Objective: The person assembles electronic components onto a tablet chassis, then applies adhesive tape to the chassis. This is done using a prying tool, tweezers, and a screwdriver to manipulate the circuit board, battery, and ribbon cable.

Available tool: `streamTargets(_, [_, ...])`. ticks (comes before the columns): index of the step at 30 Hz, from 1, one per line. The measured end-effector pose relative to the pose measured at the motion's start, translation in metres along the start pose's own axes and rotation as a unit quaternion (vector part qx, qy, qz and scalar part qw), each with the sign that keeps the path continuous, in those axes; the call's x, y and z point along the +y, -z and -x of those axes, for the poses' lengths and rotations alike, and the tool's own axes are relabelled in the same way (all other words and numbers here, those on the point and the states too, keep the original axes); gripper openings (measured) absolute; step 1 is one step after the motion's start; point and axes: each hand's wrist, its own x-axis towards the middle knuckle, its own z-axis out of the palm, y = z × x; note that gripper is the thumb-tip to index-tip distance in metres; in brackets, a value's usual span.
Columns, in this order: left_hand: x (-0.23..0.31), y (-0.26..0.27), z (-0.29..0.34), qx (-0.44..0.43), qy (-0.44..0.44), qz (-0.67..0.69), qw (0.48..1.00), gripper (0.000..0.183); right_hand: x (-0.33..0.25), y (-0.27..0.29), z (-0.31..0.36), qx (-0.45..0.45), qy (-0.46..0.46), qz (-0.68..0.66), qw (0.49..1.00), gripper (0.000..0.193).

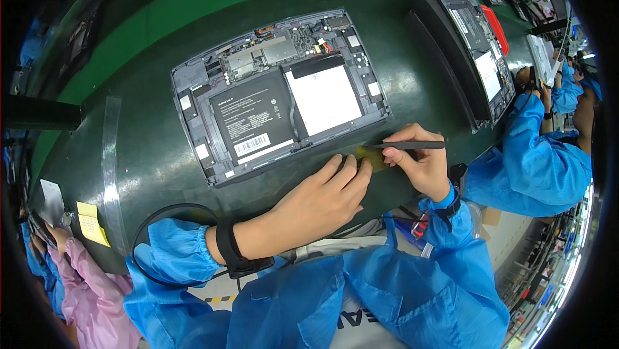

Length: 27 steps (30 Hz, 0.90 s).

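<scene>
My right hand (420,162) pinches a pair of black tweezers (425,145), tips pointing left. They reach a small yellow translucent film (370,153) by the table's near edge. Fingers of my left hand (322,197) are bent over that film and grip its near side; their exact hold is partly hidden. Just beyond my hands lies an opened tablet-like device (380,109), its inside facing up. In it are a black battery (248,113) with a printed label, a white rectangular panel (325,100) and circuit boards (258,55) along the far side.
A second opened device (474,46) leans in a black holder at the right, with a red part (495,29) behind it. Yellow notes (93,223) and clear tape (111,162) are on the green table at left. Co-workers in blue (535,155) and pink (97,291) sit at either side.
</scene>
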Motion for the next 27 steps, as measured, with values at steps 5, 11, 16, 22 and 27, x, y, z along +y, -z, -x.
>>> streamTargets(5, [0.001, -0.001, 0.0, 0.004, 0.004, 0.006, 1.0, 0.059, -0.019, -0.011, 0.001, 0.016, 0.079, 0.118, 0.99, 0.02])
streamTargets(11, [-0.002, -0.002, 0.0, 0.013, 0.014, 0.012, 1.0, 0.06, -0.023, -0.008, -0.001, 0.023, 0.141, 0.133, 0.981, 0.023])
streamTargets(16, [-0.004, -0.005, 0.002, 0.028, 0.023, 0.017, 0.999, 0.057, -0.041, 0.0, -0.014, 0.048, 0.104, 0.021, 0.993, 0.019])
streamTargets(22, [-0.021, 0.048, 0.016, 0.074, -0.073, -0.1, 0.989, 0.048, -0.068, 0.008, -0.087, -0.067, 0.269, 0.069, 0.958, 0.023])
streamTargets(27, [-0.074, 0.071, 0.046, 0.085, 0.059, -0.035, 0.994, 0.049, -0.03, -0.013, -0.116, -0.103, 0.21, -0.001, 0.972, 0.022])
